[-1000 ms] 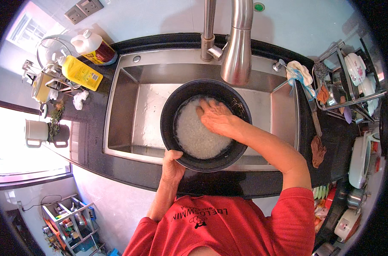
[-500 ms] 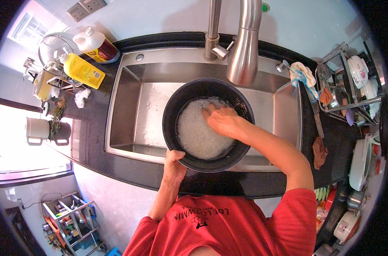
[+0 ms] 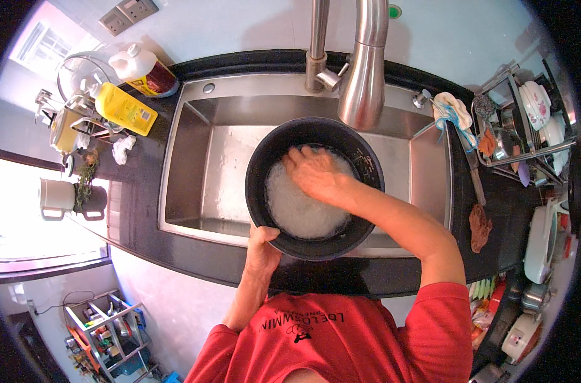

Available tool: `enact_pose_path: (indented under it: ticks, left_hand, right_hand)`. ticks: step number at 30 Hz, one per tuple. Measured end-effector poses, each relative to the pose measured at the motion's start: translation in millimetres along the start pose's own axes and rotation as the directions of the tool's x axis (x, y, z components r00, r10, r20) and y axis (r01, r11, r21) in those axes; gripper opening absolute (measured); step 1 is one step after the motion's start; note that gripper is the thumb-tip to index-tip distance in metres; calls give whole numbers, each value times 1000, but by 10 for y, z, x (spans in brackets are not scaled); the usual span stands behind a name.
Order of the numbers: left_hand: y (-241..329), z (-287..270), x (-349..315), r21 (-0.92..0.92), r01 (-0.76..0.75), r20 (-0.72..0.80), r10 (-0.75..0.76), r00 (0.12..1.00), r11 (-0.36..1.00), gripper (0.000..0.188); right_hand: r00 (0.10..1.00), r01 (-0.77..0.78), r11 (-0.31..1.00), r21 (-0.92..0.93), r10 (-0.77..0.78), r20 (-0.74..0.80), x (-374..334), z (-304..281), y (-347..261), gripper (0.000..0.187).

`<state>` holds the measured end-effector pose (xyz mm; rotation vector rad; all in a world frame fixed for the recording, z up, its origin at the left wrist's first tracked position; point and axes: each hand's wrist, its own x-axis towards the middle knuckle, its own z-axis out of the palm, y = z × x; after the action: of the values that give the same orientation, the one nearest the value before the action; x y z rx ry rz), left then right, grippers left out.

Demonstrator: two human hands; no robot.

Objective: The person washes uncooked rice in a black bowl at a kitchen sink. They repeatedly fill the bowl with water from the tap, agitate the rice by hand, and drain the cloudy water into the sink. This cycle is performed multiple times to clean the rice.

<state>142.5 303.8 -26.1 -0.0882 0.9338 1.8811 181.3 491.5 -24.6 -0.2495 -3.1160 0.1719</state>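
Observation:
A round black inner pot [image 3: 260, 220], like a rice cooker's, is held tilted slightly over the front part of the sink. Cloudy whitish water [image 3: 303, 217] fills its lower part, with what look like rice grains beneath. My left hand [image 3: 264, 250] grips the pot's rim at the near left, thumb on top and the other fingers hidden under the wall. Inside the pot, my right hand [image 3: 316, 175] reaches into the water near the far left wall. Its fingers are spread, with the tips dipping in. A few pale grains [image 3: 365, 165] cling to the right inner wall.
The steel sink [image 3: 230, 166] lies beneath the pot, and a steel faucet [image 3: 364, 83] hangs just behind it. A yellow bottle [image 3: 126, 110] and a white-capped jug [image 3: 143, 70] stand at the left. On the right are a cloth [image 3: 453, 112] and a dish rack [image 3: 527, 153].
My right hand has swept left across the pot, from the middle right toward the far left wall, with its fingers spreading. My left hand keeps its hold on the rim.

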Motion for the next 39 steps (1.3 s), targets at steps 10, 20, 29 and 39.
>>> enact_pose_path:
  ticks: [10,20,29,39]
  left_hand:
    - [41,-99,32,-8,31,40,-31,999,999,69]
    - [27,-65,-7,-40,41,28,-40,999,998,66]
    - [22,-72,-7,-40,29,39,-27,999,999,66]
    - [-44,-112,32,-24,53,-37,-54,998,998,60]
  right_hand:
    - [973,-134,991,29,126,193,-277,108,171,43]
    - [992,88,975,202,-68,-104,-479,35,125,37]
    - [697,32,798,602,-449,559,-511,29,-274,8]
    - [843,6,700,714,-388,373,-429,209,-74,15]
